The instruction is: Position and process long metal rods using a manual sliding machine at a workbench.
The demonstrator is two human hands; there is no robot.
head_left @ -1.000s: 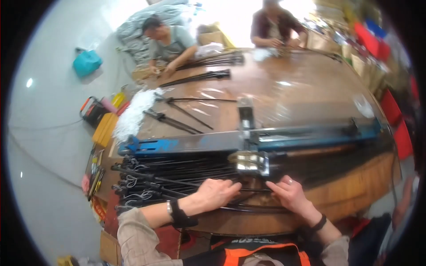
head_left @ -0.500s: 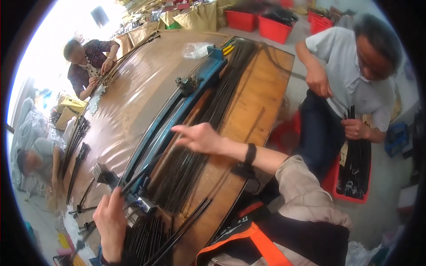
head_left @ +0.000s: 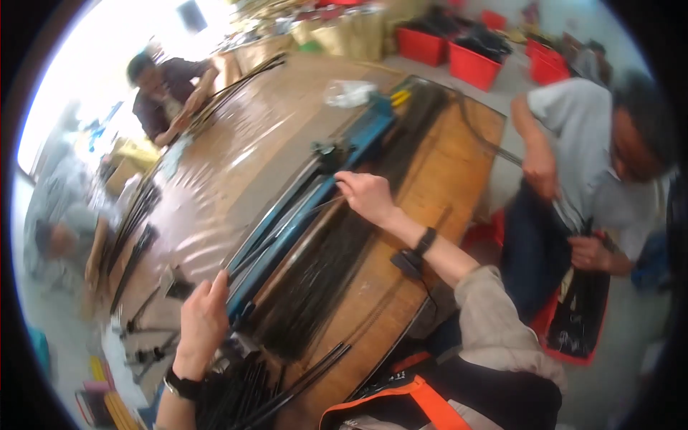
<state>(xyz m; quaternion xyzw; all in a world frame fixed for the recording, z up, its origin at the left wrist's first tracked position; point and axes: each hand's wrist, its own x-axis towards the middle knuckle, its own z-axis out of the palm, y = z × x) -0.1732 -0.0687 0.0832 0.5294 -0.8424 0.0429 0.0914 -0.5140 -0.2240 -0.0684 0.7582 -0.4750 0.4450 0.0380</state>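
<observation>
My left hand (head_left: 203,315) is closed round the near end of a black rod (head_left: 252,264), which lies along the long blue metal fixture (head_left: 281,252). My right hand (head_left: 369,198) is over the fixture's right edge, its thumb and fingers pinched together. A thin, blurred rod (head_left: 309,212) seems to run from those fingertips down toward the left hand. A small metal clamp block (head_left: 328,155) sits on the fixture just beyond the right hand. Beside the fixture, a dense bundle of thin dark rods (head_left: 315,294) lies on the wooden board.
Black tubes (head_left: 308,376) lie by my waist. Yellow-handled pliers (head_left: 400,96) and a clear plastic bag (head_left: 350,93) are at the fixture's far end. A co-worker (head_left: 573,179) at right handles rods over a red bin (head_left: 573,330); two people (head_left: 172,93) sit at left.
My right hand has gone from an extended finger to a pinch, moving farther along the fixture. My left hand has moved forward and right with the black rod. The view has shifted.
</observation>
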